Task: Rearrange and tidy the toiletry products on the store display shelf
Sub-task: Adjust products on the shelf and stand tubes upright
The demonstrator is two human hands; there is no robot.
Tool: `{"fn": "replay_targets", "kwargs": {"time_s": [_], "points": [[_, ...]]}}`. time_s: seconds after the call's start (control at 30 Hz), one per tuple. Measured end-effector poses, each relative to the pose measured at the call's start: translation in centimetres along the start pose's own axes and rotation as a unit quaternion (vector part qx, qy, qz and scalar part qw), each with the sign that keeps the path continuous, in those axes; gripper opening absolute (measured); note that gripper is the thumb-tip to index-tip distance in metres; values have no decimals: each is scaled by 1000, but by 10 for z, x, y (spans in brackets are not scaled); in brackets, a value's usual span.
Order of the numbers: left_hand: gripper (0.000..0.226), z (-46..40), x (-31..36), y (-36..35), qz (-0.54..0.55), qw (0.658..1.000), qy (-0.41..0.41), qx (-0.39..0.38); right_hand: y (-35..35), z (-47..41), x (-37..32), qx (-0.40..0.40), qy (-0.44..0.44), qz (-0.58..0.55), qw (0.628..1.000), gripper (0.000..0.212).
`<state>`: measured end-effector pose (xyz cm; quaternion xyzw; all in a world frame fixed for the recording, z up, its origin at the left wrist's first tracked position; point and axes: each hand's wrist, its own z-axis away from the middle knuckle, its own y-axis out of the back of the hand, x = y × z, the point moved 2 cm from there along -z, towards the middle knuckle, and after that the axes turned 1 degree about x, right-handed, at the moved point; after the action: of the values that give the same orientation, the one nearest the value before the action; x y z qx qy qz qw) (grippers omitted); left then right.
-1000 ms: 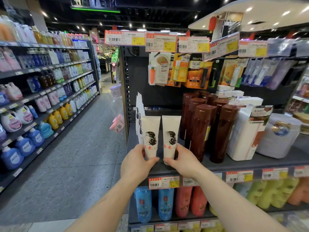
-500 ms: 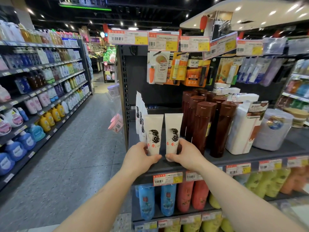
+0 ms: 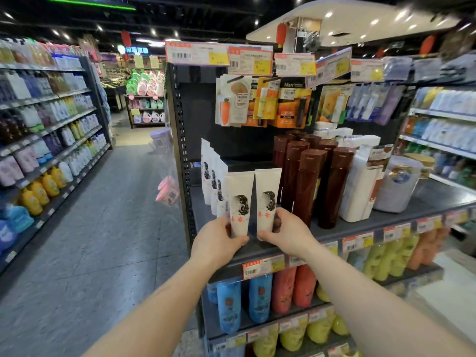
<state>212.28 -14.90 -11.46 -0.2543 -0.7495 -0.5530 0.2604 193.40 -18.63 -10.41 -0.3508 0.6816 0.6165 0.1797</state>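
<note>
Two cream tubes with a black hair drawing and red characters stand cap-down at the front left of the dark shelf (image 3: 360, 228). My left hand (image 3: 215, 243) grips the base of the left tube (image 3: 238, 194). My right hand (image 3: 289, 233) grips the base of the right tube (image 3: 266, 191). The tubes stand side by side, almost touching. Behind them a row of matching white tubes (image 3: 212, 176) runs toward the back of the shelf.
Tall brown bottles (image 3: 307, 181) stand just right of the tubes, then a white refill pack (image 3: 360, 186) and a round tub (image 3: 396, 184). Carded items (image 3: 260, 101) hang above. Blue, red and yellow bottles fill the lower shelves. An aisle lies to the left.
Both hands stay on the two tubes, which remain upright at the shelf front. The view has shifted slightly, bringing the shelf closer.
</note>
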Motion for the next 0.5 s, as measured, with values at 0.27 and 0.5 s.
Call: {"fn": "replay_targets", "kwargs": {"time_s": [0.27, 0.5], "points": [[49, 5, 4, 6, -3, 1000, 26, 15, 2, 19, 1, 32, 15, 25, 999, 51], [59, 36, 23, 7, -87, 990, 89, 70, 23, 45, 12, 22, 41, 31, 998, 62]]}}
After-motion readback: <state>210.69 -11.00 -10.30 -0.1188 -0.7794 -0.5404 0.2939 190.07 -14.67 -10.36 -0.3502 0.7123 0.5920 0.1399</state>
